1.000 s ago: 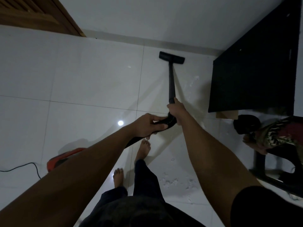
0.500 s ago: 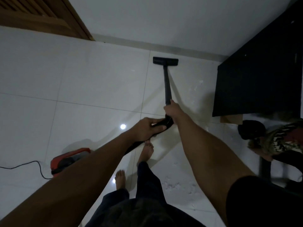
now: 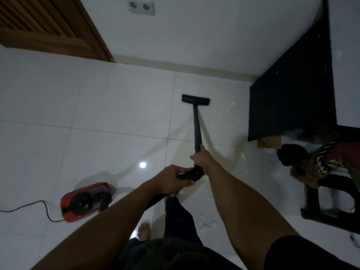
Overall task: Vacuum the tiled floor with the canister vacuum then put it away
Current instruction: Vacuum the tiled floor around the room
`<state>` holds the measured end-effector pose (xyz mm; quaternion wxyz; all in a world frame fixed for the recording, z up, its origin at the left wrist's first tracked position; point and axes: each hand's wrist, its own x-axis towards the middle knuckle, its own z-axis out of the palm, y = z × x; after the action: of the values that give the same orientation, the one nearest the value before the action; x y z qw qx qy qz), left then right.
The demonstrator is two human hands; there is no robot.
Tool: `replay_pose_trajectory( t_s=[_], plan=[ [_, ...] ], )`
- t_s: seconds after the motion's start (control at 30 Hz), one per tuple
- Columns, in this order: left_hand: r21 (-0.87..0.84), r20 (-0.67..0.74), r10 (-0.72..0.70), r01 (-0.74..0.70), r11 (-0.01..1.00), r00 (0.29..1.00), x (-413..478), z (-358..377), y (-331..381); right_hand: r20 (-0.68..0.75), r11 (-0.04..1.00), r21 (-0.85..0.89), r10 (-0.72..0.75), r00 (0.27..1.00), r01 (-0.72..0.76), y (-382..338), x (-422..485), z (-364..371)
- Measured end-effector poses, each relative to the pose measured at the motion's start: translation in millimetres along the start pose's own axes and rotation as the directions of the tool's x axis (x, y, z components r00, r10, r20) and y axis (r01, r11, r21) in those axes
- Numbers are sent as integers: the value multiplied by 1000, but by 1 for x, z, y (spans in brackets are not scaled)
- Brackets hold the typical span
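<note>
A black vacuum wand (image 3: 197, 126) runs forward over the white tiled floor (image 3: 109, 102) to a flat black floor head (image 3: 195, 99) a short way from the far wall. My right hand (image 3: 200, 156) grips the wand's near end. My left hand (image 3: 174, 179) holds the curved black handle (image 3: 191, 173) just behind it. The red canister vacuum (image 3: 85, 201) sits on the floor at my lower left, its black power cord (image 3: 29, 208) trailing off to the left. The hose is mostly hidden under my left arm. White crumbs (image 3: 206, 225) lie by my legs.
A black cabinet (image 3: 290, 94) stands at the right against the wall. Below it are a black chair (image 3: 331, 201) and patterned cloth (image 3: 329, 158). A wooden louvred door (image 3: 48, 28) is at the upper left, a wall socket (image 3: 141, 6) above. More white specks (image 3: 229, 108) lie beside the cabinet.
The floor head has pulled back from the wall toward me. My view has tilted up, showing the wall socket and more of the canister.
</note>
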<state>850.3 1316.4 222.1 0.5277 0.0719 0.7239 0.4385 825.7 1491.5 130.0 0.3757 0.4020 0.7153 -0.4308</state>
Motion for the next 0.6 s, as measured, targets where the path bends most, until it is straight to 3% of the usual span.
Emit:
replay_pose_trajectory(
  t_s=[0.27, 0.6],
  plan=[
    [122, 16, -17, 15, 992, 1000, -97, 55, -63, -40, 998, 54, 32, 999, -30, 83, -92, 73],
    [205, 85, 13, -30, 978, 996, -259, 152, -168, -78, 964, 265, 59, 995, -36, 236, -215, 206]
  ],
)
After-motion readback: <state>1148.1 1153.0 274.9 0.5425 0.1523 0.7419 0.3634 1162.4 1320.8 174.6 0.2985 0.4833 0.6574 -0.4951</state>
